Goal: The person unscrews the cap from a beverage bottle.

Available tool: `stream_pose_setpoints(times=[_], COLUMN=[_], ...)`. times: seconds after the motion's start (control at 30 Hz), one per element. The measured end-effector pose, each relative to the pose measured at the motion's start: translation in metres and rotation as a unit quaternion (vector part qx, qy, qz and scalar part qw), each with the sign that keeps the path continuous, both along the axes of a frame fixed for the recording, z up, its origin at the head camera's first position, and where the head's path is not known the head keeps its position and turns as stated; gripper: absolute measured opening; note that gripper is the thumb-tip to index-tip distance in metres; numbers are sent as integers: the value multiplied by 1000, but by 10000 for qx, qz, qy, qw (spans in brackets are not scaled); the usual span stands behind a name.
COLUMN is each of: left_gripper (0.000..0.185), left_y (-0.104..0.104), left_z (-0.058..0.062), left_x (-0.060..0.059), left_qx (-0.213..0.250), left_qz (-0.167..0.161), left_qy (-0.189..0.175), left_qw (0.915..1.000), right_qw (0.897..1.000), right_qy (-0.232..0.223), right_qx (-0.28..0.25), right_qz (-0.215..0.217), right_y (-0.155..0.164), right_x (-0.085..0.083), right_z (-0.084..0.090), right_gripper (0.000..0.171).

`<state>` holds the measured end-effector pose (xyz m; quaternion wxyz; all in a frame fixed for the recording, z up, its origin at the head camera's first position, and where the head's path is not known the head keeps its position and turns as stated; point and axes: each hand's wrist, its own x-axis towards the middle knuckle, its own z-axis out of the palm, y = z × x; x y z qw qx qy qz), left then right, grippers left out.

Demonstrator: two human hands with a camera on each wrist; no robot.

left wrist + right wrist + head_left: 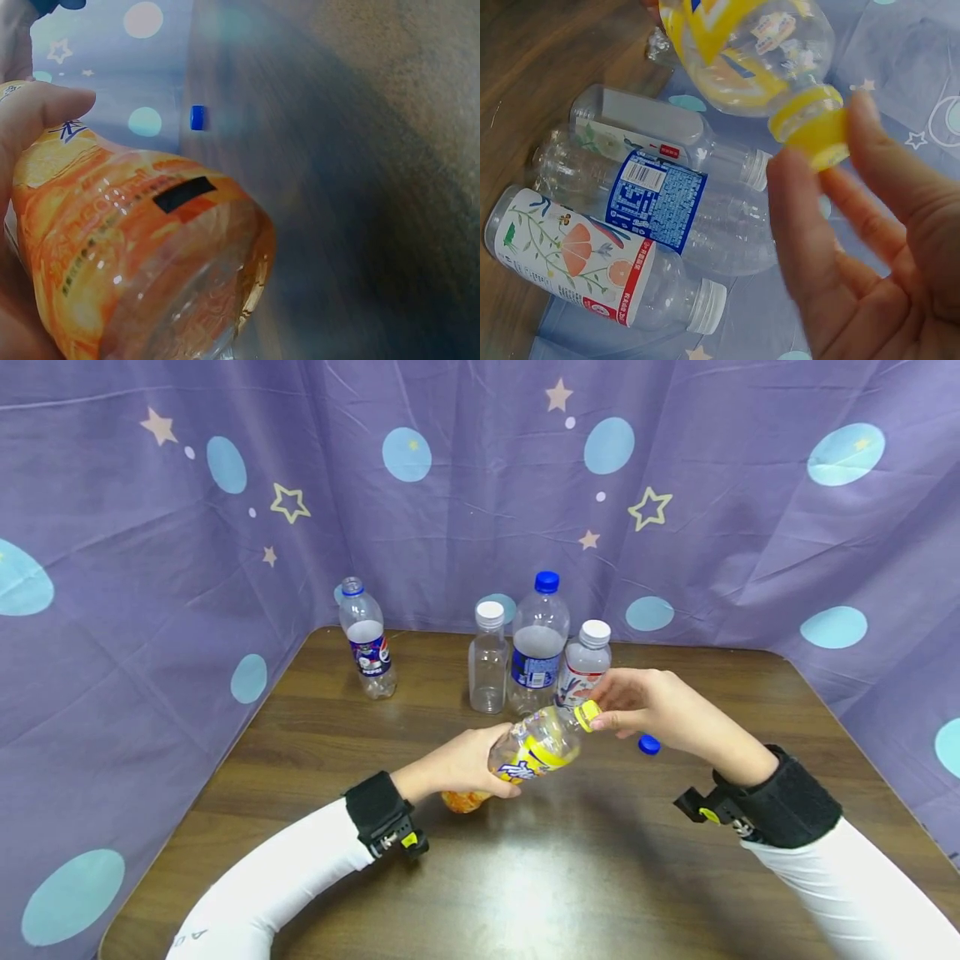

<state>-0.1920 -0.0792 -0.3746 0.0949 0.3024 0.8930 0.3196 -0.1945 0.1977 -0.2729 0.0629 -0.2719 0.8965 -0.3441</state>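
Note:
My left hand [476, 762] grips a clear plastic soda bottle [542, 745] with a yellow and orange label, around its middle. The bottle is tilted above the table, neck up to the right, its base [187, 315] toward the left wrist camera. Its yellow cap [817, 139] is at the mouth, and a yellow ring sits lower on the neck. With thumb and forefinger, my right hand [648, 706] pinches the cap from both sides. Whether the cap is loose from the thread I cannot tell. Inside, the bottle seems to hold no drink.
Behind stand a clear white-capped bottle [488, 664], a blue-capped bottle [537, 652] and a white-capped bottle with a fruit label [581, 672]. An uncapped Pepsi bottle [369, 647] stands back left. A loose blue cap [648, 744] lies on the wooden table [360, 877], right of the hands.

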Motion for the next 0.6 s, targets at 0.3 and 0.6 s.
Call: stream_pose_setpoints(times=[0.3, 0.6], left_gripper=[75, 73], left_y=[-1, 1], left_z=[-2, 2], left_x=[-1, -1], left_qx=[-1, 12], left_qz=[-60, -24], left_qy=[95, 34], left_qw=[9999, 10000], right_qw=[9995, 9984], right_qy=[102, -282], right_qx=[-288, -61], right_qz=[4, -479], right_y=[-1, -1], right_x=[3, 4], right_z=[-1, 0], right_gripper=[26, 32])
